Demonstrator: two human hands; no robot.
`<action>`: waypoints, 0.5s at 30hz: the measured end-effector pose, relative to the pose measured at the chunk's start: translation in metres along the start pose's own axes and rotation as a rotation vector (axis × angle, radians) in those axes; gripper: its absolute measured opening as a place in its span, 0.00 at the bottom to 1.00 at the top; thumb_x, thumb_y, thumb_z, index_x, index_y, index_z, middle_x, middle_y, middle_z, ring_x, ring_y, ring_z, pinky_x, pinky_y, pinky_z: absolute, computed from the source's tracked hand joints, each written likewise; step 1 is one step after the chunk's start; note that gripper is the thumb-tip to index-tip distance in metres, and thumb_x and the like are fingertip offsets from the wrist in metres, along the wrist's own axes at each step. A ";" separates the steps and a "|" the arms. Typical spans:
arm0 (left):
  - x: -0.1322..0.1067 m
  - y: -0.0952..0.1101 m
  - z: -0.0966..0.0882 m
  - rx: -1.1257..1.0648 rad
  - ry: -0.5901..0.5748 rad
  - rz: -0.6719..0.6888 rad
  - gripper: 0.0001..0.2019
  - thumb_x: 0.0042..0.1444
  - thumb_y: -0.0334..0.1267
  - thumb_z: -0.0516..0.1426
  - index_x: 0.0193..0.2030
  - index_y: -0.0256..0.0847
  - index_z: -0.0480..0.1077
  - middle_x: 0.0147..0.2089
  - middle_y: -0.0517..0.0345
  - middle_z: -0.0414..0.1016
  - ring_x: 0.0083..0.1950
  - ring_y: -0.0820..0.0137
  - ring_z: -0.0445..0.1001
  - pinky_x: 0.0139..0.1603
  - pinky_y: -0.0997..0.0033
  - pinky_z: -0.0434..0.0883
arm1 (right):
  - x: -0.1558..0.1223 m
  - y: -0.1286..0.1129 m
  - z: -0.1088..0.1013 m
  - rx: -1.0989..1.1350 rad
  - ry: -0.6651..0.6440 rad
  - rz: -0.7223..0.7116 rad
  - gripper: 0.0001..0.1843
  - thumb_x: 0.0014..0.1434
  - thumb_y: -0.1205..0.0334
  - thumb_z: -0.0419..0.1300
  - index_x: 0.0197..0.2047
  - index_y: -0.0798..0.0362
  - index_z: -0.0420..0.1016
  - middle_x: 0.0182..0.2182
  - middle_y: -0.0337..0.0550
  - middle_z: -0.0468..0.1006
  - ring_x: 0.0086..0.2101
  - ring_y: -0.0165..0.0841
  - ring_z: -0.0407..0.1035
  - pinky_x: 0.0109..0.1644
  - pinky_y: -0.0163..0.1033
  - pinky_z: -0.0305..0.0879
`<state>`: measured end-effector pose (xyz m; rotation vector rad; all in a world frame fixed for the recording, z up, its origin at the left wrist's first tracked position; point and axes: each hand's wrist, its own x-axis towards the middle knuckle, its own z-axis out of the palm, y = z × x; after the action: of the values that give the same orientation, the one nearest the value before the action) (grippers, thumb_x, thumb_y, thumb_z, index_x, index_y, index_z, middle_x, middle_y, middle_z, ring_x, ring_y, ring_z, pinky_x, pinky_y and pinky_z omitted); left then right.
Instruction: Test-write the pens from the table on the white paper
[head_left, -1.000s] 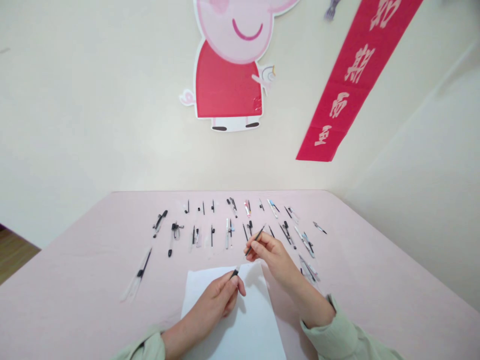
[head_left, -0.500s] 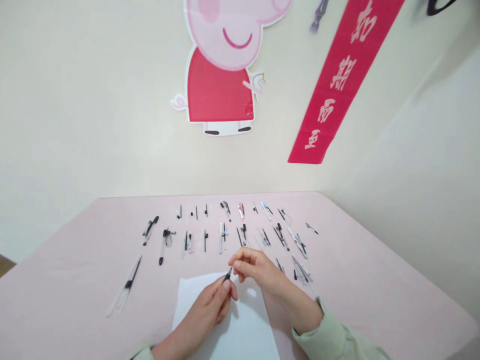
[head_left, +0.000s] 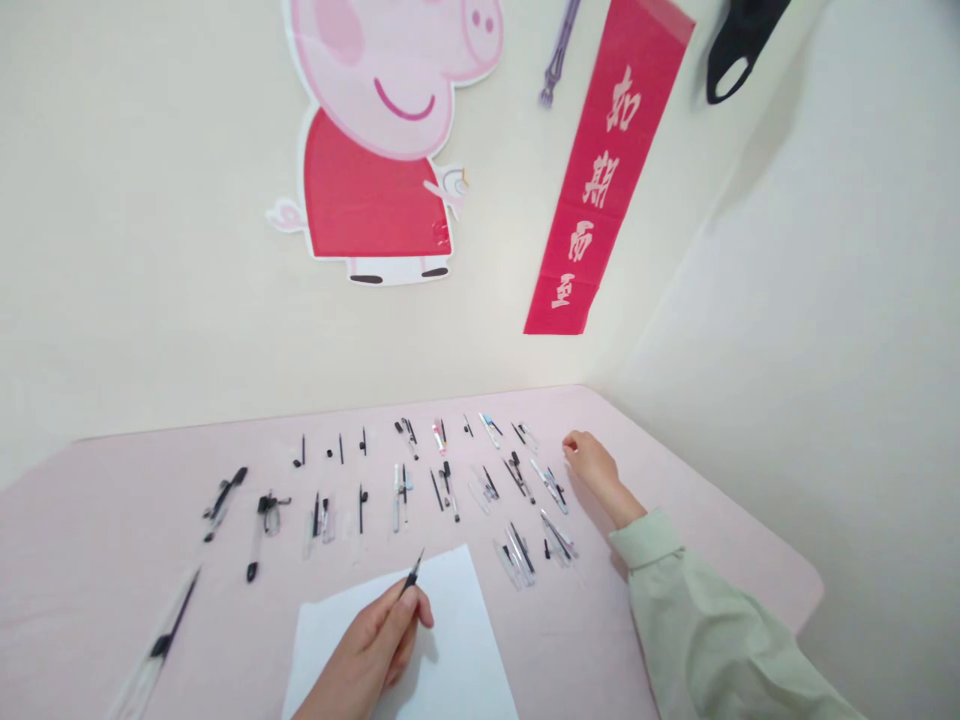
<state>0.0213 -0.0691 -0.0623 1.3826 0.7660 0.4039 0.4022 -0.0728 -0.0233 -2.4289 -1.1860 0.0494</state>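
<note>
While a pen (head_left: pixel 411 580) is pinched over paper (head_left: pixel 461 645) by the left hand (head_left: pixel 382 640), tip (head_left: pixel 420 556) apparently left free, grip of right hand (head_left: pixel 596 470) is unclear.

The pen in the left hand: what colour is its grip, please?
The pen's grip is black; it shows best in the head view.

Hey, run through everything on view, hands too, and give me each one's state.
Left hand: closed on the pen piece.
Pen piece: held, bare tip pointing upward.
Right hand: fingers curled; grip unclear.
Loose pen parts: separated, laid out in groups.
Paper: flat, partly covered.
Red banner: hung, slanting.
Pig cutout: mounted upright.
</note>
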 end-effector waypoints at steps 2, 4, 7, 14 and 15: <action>0.000 0.000 0.000 0.002 0.003 -0.002 0.28 0.54 0.68 0.47 0.32 0.42 0.65 0.15 0.73 0.48 0.17 0.78 0.44 0.19 0.75 0.47 | 0.010 0.021 -0.002 -0.079 0.012 0.082 0.09 0.59 0.69 0.53 0.38 0.57 0.75 0.39 0.51 0.75 0.38 0.36 0.69 0.36 0.36 0.56; 0.000 0.000 0.000 -0.005 0.006 -0.008 0.28 0.54 0.68 0.47 0.32 0.42 0.65 0.15 0.74 0.48 0.17 0.78 0.44 0.19 0.75 0.47 | 0.016 0.034 0.001 -0.131 0.002 0.126 0.08 0.59 0.68 0.55 0.37 0.56 0.75 0.38 0.50 0.76 0.37 0.36 0.70 0.34 0.35 0.55; 0.000 -0.001 0.000 -0.017 -0.003 -0.012 0.28 0.54 0.68 0.47 0.32 0.42 0.65 0.15 0.74 0.48 0.16 0.78 0.43 0.19 0.75 0.47 | 0.024 0.039 0.011 -0.176 -0.013 0.145 0.09 0.60 0.63 0.55 0.38 0.55 0.76 0.39 0.49 0.76 0.38 0.35 0.71 0.33 0.34 0.56; 0.001 0.000 0.001 -0.027 0.013 -0.018 0.28 0.54 0.67 0.48 0.32 0.42 0.65 0.14 0.74 0.48 0.17 0.78 0.43 0.19 0.75 0.46 | 0.043 0.025 0.026 -0.224 -0.044 0.138 0.11 0.59 0.63 0.56 0.43 0.56 0.75 0.41 0.53 0.76 0.42 0.40 0.71 0.38 0.38 0.62; 0.001 0.001 0.001 -0.034 0.015 -0.004 0.27 0.54 0.67 0.48 0.32 0.41 0.64 0.14 0.74 0.48 0.16 0.78 0.44 0.19 0.75 0.46 | 0.044 0.022 0.027 -0.225 -0.048 0.134 0.11 0.59 0.65 0.55 0.43 0.57 0.75 0.41 0.55 0.75 0.42 0.42 0.71 0.40 0.39 0.62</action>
<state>0.0228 -0.0696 -0.0617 1.3478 0.7704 0.4229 0.4406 -0.0415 -0.0495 -2.7155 -1.0994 0.0153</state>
